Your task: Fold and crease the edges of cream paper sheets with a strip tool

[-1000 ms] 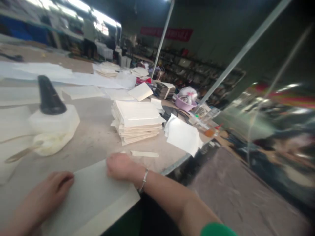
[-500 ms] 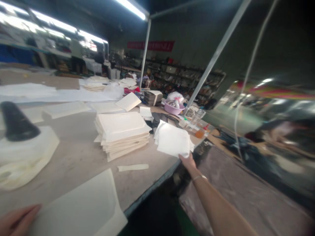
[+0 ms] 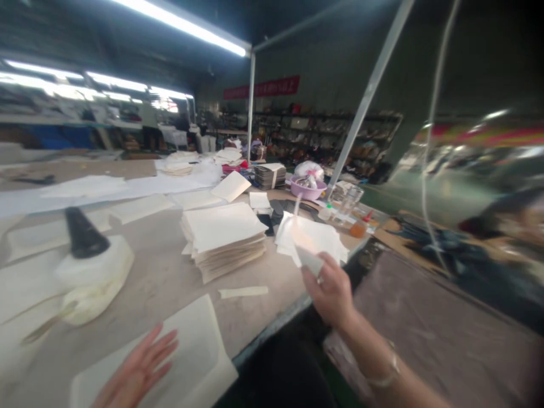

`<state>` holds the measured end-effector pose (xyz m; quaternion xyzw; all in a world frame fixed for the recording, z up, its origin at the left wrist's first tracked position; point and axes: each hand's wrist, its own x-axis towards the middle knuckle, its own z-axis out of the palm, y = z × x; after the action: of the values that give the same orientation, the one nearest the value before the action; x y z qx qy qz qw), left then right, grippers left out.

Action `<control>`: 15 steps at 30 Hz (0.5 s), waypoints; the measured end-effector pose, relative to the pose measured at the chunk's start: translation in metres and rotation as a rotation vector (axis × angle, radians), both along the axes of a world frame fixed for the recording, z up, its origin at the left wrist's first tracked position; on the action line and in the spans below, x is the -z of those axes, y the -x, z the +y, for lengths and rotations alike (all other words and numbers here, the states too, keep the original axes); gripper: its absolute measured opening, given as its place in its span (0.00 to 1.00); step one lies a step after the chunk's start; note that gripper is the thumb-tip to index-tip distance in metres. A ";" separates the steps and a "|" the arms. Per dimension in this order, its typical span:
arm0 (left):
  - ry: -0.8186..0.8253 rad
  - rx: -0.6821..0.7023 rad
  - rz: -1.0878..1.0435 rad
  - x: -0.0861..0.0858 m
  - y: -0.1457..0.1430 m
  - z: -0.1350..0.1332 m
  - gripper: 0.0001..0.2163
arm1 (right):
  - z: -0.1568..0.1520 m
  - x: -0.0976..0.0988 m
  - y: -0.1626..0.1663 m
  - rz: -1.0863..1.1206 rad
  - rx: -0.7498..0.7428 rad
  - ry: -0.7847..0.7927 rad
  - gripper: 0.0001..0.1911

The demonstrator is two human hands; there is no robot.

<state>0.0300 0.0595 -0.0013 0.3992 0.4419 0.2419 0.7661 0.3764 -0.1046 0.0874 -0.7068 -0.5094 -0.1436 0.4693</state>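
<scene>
My right hand (image 3: 330,289) pinches the edge of a white sheet (image 3: 308,252), lifted and tilted over a pile of white sheets (image 3: 325,229) near the table's right edge. Above the cream sheet (image 3: 191,351) at the near edge hovers my left hand (image 3: 142,362), its fingers stretched out and nothing in it. Whether it touches that sheet I cannot tell. A thick stack of cream sheets (image 3: 227,232) stands between the two hands and farther back. In front of it lies a narrow pale strip (image 3: 243,292).
At left sits a white plastic container (image 3: 96,277) with a black conical top (image 3: 85,235). Beyond the sheets are a purple basin (image 3: 308,190), a bottle of orange liquid (image 3: 360,226) and a metal post (image 3: 369,96). A person (image 3: 518,221) is at the far right.
My right hand has raised a white sheet from the pile and drawn it nearer. My left hand has moved right, over the cream sheet, with fingers spread. The view has shifted slightly.
</scene>
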 end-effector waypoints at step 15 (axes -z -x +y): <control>0.209 -0.225 -0.271 -0.024 0.046 -0.152 0.20 | -0.041 0.086 0.151 0.332 -0.690 0.365 0.31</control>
<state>-0.0165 -0.0928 0.0229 0.2294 0.3992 0.3301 0.8240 0.2250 -0.1454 0.0016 -0.5797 -0.6508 0.2302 0.4329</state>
